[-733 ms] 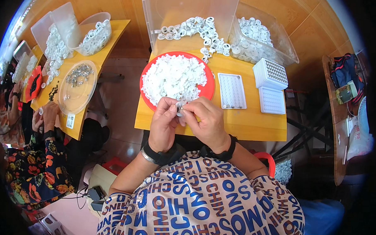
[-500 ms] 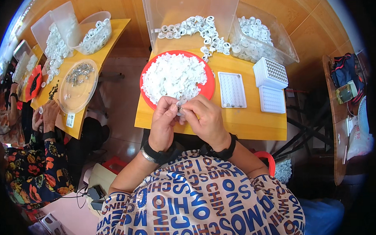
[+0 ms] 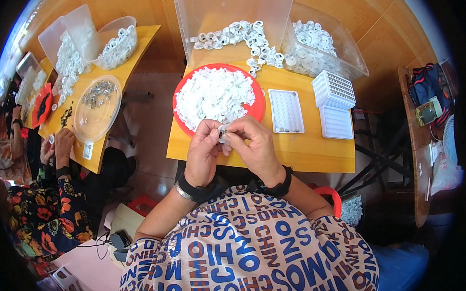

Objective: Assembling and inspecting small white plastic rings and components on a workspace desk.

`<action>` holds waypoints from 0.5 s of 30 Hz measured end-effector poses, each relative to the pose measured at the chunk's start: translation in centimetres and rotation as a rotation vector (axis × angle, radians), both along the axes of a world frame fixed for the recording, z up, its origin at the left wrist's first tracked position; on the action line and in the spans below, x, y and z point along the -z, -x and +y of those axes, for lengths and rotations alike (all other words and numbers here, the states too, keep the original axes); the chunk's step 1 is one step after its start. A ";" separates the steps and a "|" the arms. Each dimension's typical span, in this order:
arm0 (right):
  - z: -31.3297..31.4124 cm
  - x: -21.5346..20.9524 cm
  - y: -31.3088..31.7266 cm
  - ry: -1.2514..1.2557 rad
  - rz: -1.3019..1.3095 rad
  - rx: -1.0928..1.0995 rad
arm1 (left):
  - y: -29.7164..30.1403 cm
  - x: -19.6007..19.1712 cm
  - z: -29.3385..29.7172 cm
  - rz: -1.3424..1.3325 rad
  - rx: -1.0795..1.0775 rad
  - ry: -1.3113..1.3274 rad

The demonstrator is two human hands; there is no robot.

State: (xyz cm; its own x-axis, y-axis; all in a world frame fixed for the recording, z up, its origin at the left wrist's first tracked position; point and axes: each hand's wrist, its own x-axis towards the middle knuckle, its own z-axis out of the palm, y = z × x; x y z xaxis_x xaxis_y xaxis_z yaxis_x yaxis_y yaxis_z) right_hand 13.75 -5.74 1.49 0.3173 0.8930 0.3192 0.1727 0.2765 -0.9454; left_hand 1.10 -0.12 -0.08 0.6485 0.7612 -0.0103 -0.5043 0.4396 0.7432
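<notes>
Head view, only 1: shows 2 bare hands meeting in front of red round tray [image 3: 259, 106], just over near edge of yellow table [image 3: 310, 160]. Grasps small white part [image 3: 222, 134] between thumb and fingers of left hand [image 3: 202, 152]; pinches same part from other side with thumb and index fingertip of right hand [image 3: 254, 147]. Can't tell finer detail of part, too small and half covered by fingers. Wears 1 dark wristband [image 3: 282, 189] on right wrist, plus similar band and silver bracelet [image 3: 183, 192] on left.

See heap of white pieces [image 3: 210, 95] piled in red round tray. Note to its right: white tray [image 3: 285, 105] with few small round bits [image 3: 283, 130] along near end. Further right: see stack of white trays [image 3: 321, 95], top tray filled with rows of dark bits [image 3: 338, 86], and another white tray [image 3: 336, 124] just in front. Behind: note loose white rings [image 3: 234, 33] by translucent box [image 3: 218, 7], plus clear bin [image 3: 351, 64] full of white parts.

At left, on second table [image 3: 143, 41]: see co-worker's hands [image 3: 63, 143] with small white ring [image 3: 51, 138], near clear lid [image 3: 106, 127] bearing metal pieces [image 3: 99, 93]. Beyond: note clear tub [image 3: 118, 57] and red dish [image 3: 47, 100] with black pieces [image 3: 40, 107].
</notes>
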 end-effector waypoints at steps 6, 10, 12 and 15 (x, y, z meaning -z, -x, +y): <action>-0.1 0.3 -0.4 -0.039 -0.149 0.040 | -0.2 -0.2 -0.2 0.091 -0.026 -0.042; 0.0 0.2 -0.6 -0.081 -0.261 0.082 | -0.1 -0.2 -0.4 0.150 -0.035 -0.099; 0.0 0.3 -0.6 -0.100 -0.288 0.087 | -0.1 0.0 -0.4 0.190 -0.037 -0.123; -0.1 0.4 -0.4 -0.057 -0.180 0.030 | 0.1 0.0 -0.3 0.188 -0.019 -0.118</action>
